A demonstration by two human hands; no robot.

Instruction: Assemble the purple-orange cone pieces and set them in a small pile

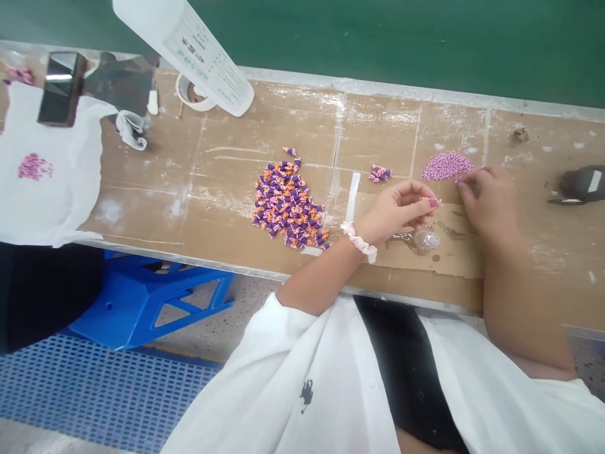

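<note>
My left hand, with a pale scrunchie on its wrist, pinches a small orange-and-pink figurine piece between thumb and fingertips. At the right edge of a heap of tiny pink pieces, my right hand has its fingertips drawn together; whether anything is between them is too small to tell. Below the left hand, a clear glossy blob lies on a cardboard sheet. A small cluster of purple-and-orange figurines sits just beyond the left wrist. Farther left spreads a large pile of similar figurines.
A white bottle leans into view over a tape roll. At left are a phone and a white cloth with pink pieces. A dark object lies at far right. Below the table stands a blue stool.
</note>
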